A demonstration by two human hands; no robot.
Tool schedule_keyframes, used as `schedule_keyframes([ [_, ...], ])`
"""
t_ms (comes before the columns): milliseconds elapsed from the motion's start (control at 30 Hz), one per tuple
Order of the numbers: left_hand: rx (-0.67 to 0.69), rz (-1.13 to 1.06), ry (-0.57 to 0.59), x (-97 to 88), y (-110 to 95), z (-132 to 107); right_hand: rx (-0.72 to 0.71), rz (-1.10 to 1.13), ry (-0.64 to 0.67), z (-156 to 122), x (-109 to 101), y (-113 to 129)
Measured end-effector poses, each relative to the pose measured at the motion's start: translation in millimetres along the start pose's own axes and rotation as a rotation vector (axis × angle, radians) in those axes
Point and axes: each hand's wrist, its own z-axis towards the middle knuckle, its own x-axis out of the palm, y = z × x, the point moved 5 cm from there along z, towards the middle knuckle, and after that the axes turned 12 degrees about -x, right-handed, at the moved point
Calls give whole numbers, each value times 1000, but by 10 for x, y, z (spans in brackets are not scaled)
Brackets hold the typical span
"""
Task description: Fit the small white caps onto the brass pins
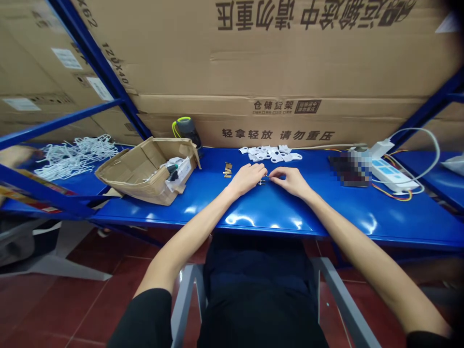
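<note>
My left hand (248, 177) and my right hand (289, 180) rest side by side on the blue shelf top (275, 208), fingers curled and pinching toward each other. Between their fingertips lies a tiny dark metal part (264, 181); I cannot make out which hand grips it. Just behind the hands is a pile of several small white plastic pieces (271, 153). A few small brass-coloured parts (227, 170) lie left of my left hand.
An open cardboard box (145, 169) with bagged items stands at the left, a dark bottle (187, 131) behind it. White hangers (74, 153) are heaped far left. A white power strip (391, 175) with cables lies right. Big cartons fill the back.
</note>
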Motion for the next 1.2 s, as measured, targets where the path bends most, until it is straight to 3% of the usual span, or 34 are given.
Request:
schedule_keyframes([
  [500,100,-40,28,51,-75,-7,-76,-7,127,-4,-26,62],
  [600,81,-155,34,55,-38,-5,-77,46,129,-8,-34,74],
  [833,-49,-628,6,-47,91,-31,17,193,-1,-4,-121,43],
  [1200,-86,-675,13,-45,109,-28,58,144,36,-6,-223,24],
])
